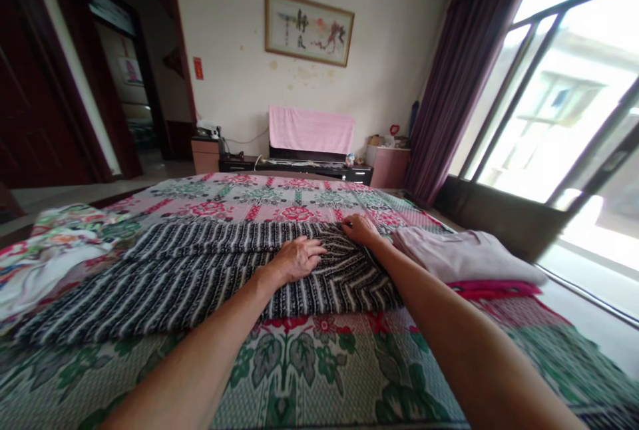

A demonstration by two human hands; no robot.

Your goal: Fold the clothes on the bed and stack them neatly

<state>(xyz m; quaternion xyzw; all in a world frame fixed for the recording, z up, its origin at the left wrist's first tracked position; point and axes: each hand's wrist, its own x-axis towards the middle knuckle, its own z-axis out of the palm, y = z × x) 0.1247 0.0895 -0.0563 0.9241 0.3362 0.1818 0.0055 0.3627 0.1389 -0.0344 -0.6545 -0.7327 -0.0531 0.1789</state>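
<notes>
A black-and-white striped garment (190,277) lies spread across a bed covered with a green, pink and red floral mat (299,357). My left hand (298,257) rests flat on the garment with its fingers stretched out and pointing right. At the garment's far right edge, my right hand (360,227) is closed, its fingers pinching the striped cloth. Both forearms reach in from the bottom of the view.
Folded pale pink and red clothes (464,260) are stacked at the right of the bed. A crumpled floral cloth (54,243) lies at the left. Beyond stand a low cabinet with a pink towel (310,129), a doorway on the left and large windows on the right.
</notes>
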